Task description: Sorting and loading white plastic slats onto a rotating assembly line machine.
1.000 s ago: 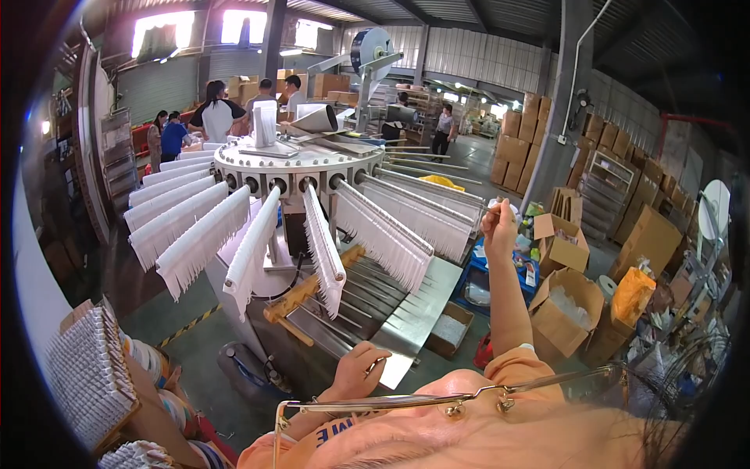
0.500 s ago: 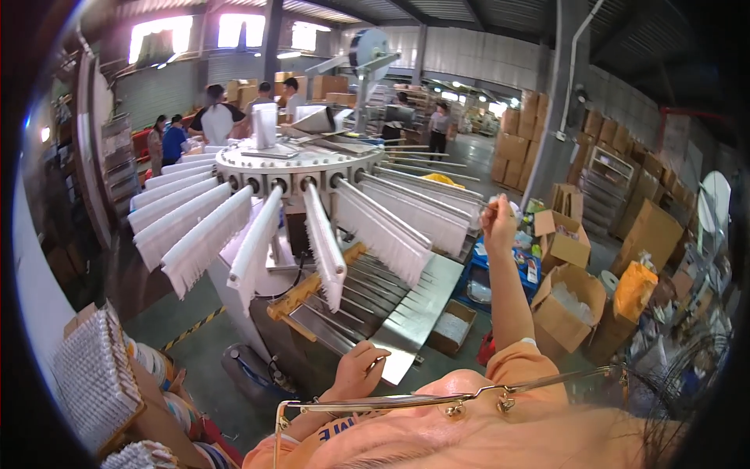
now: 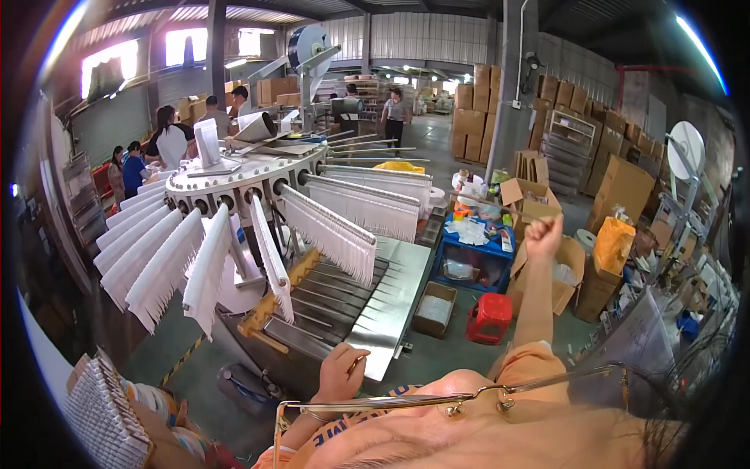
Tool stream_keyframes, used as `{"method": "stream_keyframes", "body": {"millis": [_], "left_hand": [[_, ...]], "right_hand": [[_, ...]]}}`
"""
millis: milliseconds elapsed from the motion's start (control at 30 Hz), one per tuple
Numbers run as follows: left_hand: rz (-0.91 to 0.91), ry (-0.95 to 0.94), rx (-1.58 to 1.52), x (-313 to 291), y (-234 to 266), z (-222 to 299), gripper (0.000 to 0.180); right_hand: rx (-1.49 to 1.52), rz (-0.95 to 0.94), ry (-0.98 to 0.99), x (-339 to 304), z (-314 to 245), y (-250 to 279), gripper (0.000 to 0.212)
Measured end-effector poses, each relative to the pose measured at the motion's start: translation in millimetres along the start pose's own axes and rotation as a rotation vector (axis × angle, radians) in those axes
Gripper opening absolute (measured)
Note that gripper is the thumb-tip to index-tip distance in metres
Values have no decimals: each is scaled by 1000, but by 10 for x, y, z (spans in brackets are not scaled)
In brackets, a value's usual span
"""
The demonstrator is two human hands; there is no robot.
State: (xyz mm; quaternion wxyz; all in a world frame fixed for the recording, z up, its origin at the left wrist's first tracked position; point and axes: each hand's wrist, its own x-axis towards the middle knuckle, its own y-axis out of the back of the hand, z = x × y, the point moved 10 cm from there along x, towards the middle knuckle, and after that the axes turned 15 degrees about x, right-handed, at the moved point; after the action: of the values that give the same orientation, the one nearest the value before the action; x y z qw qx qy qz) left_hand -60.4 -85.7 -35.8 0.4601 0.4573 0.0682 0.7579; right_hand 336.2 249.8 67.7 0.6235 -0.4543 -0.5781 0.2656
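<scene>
My right hand (image 3: 544,238) is raised at arm's length on the right, its fingers closed. A thin brownish rod (image 3: 512,209), blurred, runs leftward from just above those fingers and appears to be held in them. Low in the middle, my left hand (image 3: 342,374) is closed near the end of a shiny metal plate (image 3: 391,313); a small dark thing shows at its fingertips, too little of it to name. Beyond stands a round metal machine (image 3: 250,168) with rods sticking out all around, many hung with white fringed strips (image 3: 332,230).
A blue cart (image 3: 476,262) with clutter stands right of the plate. Near it are a red stool (image 3: 490,318), a carton of small white pieces (image 3: 434,309) and an open carton (image 3: 570,270). At lower left lies a box of white rolls (image 3: 105,414). Several people are at the back.
The view has swung to the right, bringing the red stool and blue cart into fuller sight. My right arm has swung out to the right, and the thin rod now shows by that hand.
</scene>
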Motion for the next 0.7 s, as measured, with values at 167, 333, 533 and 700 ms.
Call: {"method": "stream_keyframes", "body": {"millis": [167, 333, 533, 700], "left_hand": [[126, -315, 308, 281, -117, 319, 22], [-198, 47, 527, 608, -644, -65, 28], [57, 162, 633, 914, -553, -744, 21], [142, 168, 990, 1009, -534, -1054, 14]], "right_hand": [[-280, 285, -193, -793, 579, 722, 38], [-62, 99, -704, -1615, 2268, 885, 39], [-666, -338, -893, -1045, 3216, 939, 17], [-1060, -739, -720, -921, 4062, 1191, 22]]}}
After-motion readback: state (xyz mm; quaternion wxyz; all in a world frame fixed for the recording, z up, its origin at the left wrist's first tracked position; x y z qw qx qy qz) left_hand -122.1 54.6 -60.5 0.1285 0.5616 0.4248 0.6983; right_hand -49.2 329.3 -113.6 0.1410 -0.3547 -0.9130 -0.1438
